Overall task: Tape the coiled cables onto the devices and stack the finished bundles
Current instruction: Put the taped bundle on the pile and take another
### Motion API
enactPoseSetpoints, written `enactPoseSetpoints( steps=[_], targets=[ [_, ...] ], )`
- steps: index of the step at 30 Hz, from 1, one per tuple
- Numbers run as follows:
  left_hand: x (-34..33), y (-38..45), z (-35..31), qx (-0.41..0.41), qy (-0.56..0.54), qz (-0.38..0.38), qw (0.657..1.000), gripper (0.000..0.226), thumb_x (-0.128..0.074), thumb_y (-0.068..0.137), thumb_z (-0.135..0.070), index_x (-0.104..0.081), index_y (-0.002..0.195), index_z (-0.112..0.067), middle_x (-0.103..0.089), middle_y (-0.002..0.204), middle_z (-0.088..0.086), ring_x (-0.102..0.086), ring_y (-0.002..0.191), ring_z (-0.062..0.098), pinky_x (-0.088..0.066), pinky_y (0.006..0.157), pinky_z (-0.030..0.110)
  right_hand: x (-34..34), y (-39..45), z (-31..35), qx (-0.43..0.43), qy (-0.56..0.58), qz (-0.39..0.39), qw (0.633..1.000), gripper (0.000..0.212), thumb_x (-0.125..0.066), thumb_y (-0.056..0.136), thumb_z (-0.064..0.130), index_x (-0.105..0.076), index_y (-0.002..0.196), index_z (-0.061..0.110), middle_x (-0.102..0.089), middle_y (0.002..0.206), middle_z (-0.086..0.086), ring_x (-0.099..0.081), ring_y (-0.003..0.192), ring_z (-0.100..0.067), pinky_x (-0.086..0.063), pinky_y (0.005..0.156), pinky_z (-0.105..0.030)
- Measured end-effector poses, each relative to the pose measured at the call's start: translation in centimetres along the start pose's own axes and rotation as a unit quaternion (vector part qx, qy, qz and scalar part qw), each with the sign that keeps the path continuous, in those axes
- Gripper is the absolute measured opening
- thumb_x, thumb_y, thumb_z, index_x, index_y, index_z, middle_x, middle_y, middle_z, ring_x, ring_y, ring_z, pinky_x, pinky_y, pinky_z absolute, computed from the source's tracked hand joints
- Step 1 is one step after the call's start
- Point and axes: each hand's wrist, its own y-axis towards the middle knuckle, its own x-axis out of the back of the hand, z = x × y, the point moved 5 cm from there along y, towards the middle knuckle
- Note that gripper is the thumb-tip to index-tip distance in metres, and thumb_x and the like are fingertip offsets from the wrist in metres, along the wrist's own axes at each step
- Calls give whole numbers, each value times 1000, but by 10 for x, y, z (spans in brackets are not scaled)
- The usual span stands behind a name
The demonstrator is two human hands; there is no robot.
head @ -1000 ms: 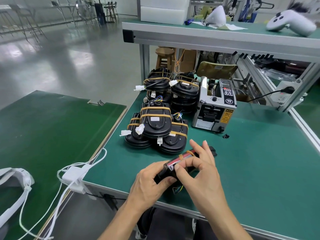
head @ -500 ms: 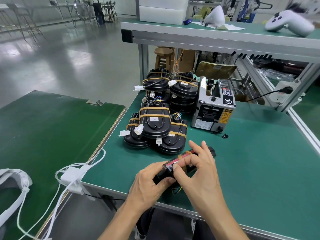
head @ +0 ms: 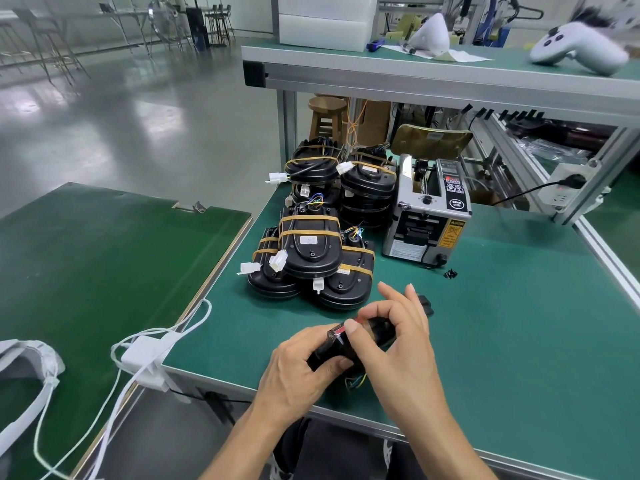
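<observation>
Head view: left hand (head: 294,372) and right hand (head: 398,344) both gripped a black device (head: 349,341) above the table (head: 519,341).

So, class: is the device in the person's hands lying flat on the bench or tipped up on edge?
Tipped up on edge. The device shows its narrow side upward, gripped between the left hand and right hand.

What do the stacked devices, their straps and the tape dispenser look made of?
Stacked devices: likely moulded black plastic, semi-gloss, with soft highlights on rounded shells. Straps: tan, thin and flat, probably paper or masking-type tape. Tape dispenser: seemingly painted or brushed metal casing, grey, with a glossy black panel.
</observation>
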Motion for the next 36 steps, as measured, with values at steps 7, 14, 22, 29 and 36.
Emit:
enactPoseSetpoints(
  steps=[7, 14, 22, 29, 36],
  targets=[
    [-1, 0, 1, -1, 2, 5, 1000, 47, -64, 98, -73, -67, 138, -49, -74, 130, -18, -72, 121, 16, -59, 95, 50, -3, -3, -6, 36, -9, -7, 999, 19, -73, 93, 22, -63, 103, 35, -48, 150, 21, -6, 154, 8, -17, 127, -50],
    [0, 0, 0, -5, 7, 2, 1000, 34, -66, 99, -68, -68, 129, -53, -75, 124, -20, -72, 114, 13, -59, 91, 45, -7, -2, -7, 41, -39, -15, 998, 27, -78, 86, 40, -59, 105, 41, -48, 148, 22, -5, 155, 6, -14, 127, -55],
    [-1, 0, 4, -1, 15, -6, 1000, 25, -65, 98, -69, -68, 120, -57, -75, 115, -25, -72, 105, 5, -60, 85, 41, 3, -5, 2, 32, -27, 8, 999, 55, -64, 70, 72, -54, 122, 57, -41, 141, 45, -6, 150, 16, -16, 127, -51],
    [2, -1, 3, -10, 11, -11, 1000, 47, -60, 92, -81, -67, 132, -56, -75, 122, -21, -73, 113, 8, -59, 92, 38, 58, 89, -25, -24, 81, -156, 984, 13, -67, 94, 35, -77, 102, 33, -76, 101, 16, -69, 99, 0, -51, 92, -25],
    [4, 0, 3, -3, 4, -20, 1000, 48, -62, 89, -84, -67, 130, -59, -76, 121, -21, -74, 112, 8, -58, 93, 35, 54, 203, -85, -201, 146, -179, 952, 17, -62, 94, 4, -79, 97, 5, -73, 80, -3, -67, 62, -15, -57, 71, -32]
  ],
)
